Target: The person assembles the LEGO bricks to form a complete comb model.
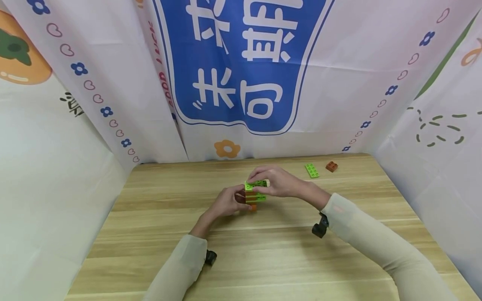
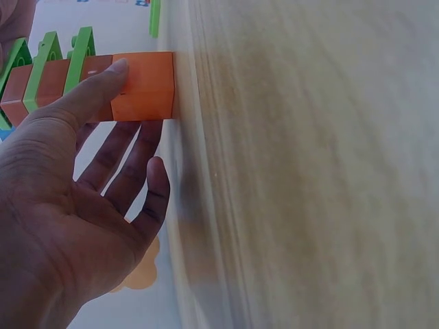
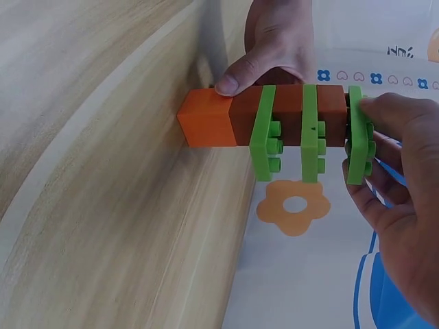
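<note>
A tower of toy building bricks stands on the wooden table (image 1: 150,234). Its base is an orange brick (image 3: 208,118); above it, brown bricks (image 3: 287,113) alternate with bright green studded plates (image 3: 310,137) that jut out to one side. My left hand (image 1: 227,202) grips the tower low down, its thumb (image 2: 103,86) across the orange brick and the brown one above, fingers behind. At the top, my right hand (image 1: 280,182) pinches the uppermost green plate (image 3: 357,137) between thumb and fingers. That plate sits slightly tilted against the top brown brick, with a thin dark gap showing.
Toward the back right of the table lie a loose green plate (image 1: 311,170) and a small brown brick (image 1: 332,166). A printed white cloth (image 1: 324,83) hangs behind the table's back edge and along both sides. Each wrist carries a small black camera (image 1: 320,226).
</note>
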Demonstrator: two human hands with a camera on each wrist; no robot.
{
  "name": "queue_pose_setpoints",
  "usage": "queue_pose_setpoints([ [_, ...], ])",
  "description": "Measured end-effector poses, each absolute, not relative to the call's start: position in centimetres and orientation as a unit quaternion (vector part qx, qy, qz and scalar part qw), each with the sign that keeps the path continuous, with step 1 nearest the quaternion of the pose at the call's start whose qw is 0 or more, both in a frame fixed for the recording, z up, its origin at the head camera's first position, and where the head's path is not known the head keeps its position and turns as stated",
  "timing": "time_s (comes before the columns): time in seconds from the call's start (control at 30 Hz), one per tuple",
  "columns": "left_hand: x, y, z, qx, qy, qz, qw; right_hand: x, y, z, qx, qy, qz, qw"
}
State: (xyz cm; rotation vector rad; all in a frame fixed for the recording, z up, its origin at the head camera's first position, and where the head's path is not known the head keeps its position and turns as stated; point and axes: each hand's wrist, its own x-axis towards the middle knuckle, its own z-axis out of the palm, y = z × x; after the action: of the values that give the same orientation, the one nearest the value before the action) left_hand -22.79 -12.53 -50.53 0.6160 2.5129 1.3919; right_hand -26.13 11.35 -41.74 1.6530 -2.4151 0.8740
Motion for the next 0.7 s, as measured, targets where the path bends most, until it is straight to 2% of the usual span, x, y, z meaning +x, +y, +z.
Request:
queue_pose_setpoints([
  [0.7,-22.74,-12.35,-50.41,0.203,0.853,0.470,0.102,-25.50,10.87,-40.82,0.517,-0.810,0.277,0.011],
])
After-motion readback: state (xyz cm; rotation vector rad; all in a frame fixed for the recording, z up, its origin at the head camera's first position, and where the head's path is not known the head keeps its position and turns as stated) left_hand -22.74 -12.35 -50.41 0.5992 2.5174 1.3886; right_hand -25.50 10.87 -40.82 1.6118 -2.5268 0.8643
